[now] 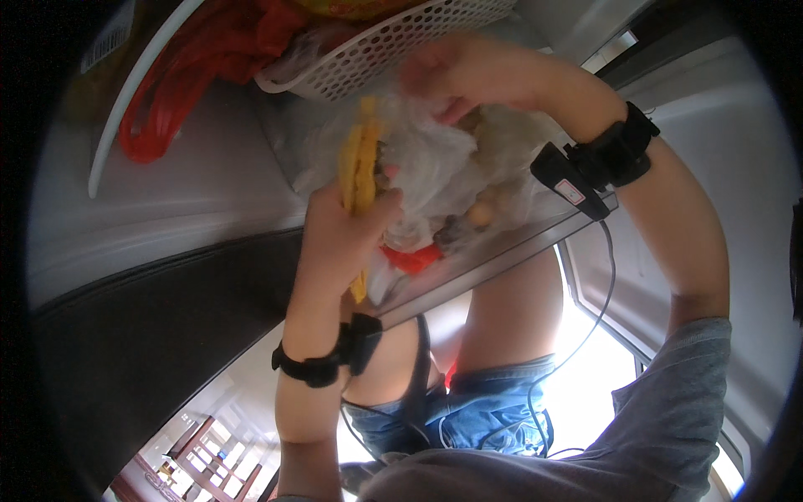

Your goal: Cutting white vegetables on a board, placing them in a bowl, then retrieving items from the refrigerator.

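Note:
My left hand (345,232) is closed around a yellow plastic packet (362,169), held upright on edge over a clear drawer or shelf. My right hand (448,78), blurred, is bent over a crumpled clear plastic bag (433,157), just below the white perforated basket (370,66). Whether its fingers pinch the plastic cannot be made out. More bagged food lies beneath both hands, among it a round brownish item (481,213) and a dark lump (448,232). A small red piece (414,257) shows by the near side.
A red plastic bag (207,81) hangs at the upper left behind a curved white shelf edge (119,119). The clear front rim (489,273) of the drawer or shelf crosses before my legs. Pale refrigerator-like walls (721,157) flank me. A cable (605,295) hangs from my right wrist device.

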`<action>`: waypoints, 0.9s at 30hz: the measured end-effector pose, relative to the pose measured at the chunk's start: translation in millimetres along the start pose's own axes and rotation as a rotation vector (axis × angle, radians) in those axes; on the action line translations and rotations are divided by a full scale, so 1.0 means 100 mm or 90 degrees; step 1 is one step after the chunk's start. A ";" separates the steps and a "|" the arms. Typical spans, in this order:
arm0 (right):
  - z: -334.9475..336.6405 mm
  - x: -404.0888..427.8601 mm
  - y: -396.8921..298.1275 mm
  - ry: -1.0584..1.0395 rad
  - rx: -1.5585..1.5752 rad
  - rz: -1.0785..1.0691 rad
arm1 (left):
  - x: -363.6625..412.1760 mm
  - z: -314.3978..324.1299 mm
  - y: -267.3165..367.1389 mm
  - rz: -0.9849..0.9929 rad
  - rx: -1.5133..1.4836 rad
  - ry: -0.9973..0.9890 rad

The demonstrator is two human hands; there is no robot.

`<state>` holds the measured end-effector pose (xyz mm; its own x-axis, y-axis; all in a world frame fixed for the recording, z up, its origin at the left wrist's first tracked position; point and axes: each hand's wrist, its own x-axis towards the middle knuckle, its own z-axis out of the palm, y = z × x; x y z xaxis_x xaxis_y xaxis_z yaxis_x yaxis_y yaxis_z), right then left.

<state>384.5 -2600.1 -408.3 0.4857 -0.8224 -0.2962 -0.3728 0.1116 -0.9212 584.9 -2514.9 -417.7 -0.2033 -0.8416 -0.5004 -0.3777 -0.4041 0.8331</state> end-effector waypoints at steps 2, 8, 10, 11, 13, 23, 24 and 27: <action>-0.04 -0.09 0.01 -0.069 -0.025 0.077 | -0.03 0.01 0.06 -0.002 -0.059 0.069; 0.17 -0.16 0.34 0.002 -0.376 -0.260 | -0.03 -0.08 0.04 0.021 -0.149 0.125; 0.44 -0.20 0.34 -0.212 -0.436 -0.283 | -0.11 -0.10 0.09 0.036 -0.149 0.154; 0.62 -0.26 0.31 -0.303 -0.497 -0.165 | -0.13 -0.10 0.11 0.053 -0.154 0.175; 0.89 -0.46 0.43 -0.385 -0.584 -0.057 | -0.10 -0.03 0.10 0.050 -0.138 0.150; 0.25 -0.29 0.42 -0.355 -0.277 0.022 | 0.05 0.01 -0.29 -0.008 0.002 -0.084; 0.12 -0.31 0.30 -0.305 -0.351 0.077 | 0.05 0.02 -0.31 0.035 0.053 -0.107; -0.13 -0.42 0.54 -0.103 -0.613 0.030 | 0.05 0.09 -0.38 0.131 0.235 -0.107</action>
<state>333.1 -2566.5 -442.6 0.5297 -0.7345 -0.4242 -0.8458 -0.4204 -0.3284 590.5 -2500.4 -453.4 -0.4405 -0.8084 -0.3905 -0.6048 -0.0542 0.7946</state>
